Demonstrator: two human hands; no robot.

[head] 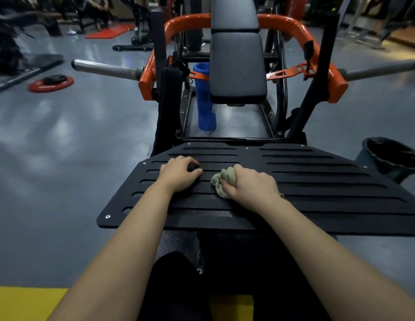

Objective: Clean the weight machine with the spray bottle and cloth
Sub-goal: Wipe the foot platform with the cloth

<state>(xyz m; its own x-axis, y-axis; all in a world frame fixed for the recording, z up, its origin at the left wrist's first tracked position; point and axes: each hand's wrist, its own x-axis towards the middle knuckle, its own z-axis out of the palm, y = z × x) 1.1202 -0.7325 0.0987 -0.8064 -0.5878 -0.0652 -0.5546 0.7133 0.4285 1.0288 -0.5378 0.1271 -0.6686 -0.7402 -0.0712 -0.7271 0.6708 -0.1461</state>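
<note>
Here, we bunch the cloth [221,181] in our right hand [250,185], fingers clenched round it, pressing it on the machine's black footplate [317,181] near its middle. Just beside it, our left hand [178,176] curls over a small dark object [194,168] we cannot identify. Beyond rise the pad [236,66] and orange frame [294,24].

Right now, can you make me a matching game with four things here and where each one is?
Things:
1 cloth
2 bin
3 weight plate
4 blue tube

Places:
A on the floor, far left
B standing beside the seat
C in the right hand
D right of the footplate

Pairs: 1-C, 2-D, 3-A, 4-B
</note>
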